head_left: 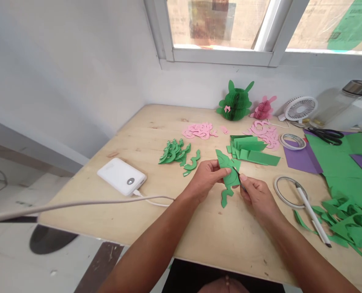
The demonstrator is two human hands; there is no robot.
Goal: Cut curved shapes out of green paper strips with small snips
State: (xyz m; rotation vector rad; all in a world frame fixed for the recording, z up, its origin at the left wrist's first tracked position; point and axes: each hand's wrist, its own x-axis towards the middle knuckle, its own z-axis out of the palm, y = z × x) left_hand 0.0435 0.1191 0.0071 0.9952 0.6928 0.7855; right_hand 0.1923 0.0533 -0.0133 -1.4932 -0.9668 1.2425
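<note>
My left hand [209, 173] pinches the green paper [233, 179] above the counter [126, 219]; my right hand [255, 193] is closed round the scissors [238, 175], blades at the paper. Risk: left thumb sits near; a slip could nick it. Paper flexing might skew the cut.

Left hand [209, 176] pinching green paper [232, 178], right hand [256, 194] holding scissors [238, 175] against it, pink cutouts [200, 130] beyond

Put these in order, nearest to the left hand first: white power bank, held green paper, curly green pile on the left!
From the left hand:
1. Green paper: pinched in its fingers.
2. Curly green pile: to its left.
3. White power bank: farther left.
</note>
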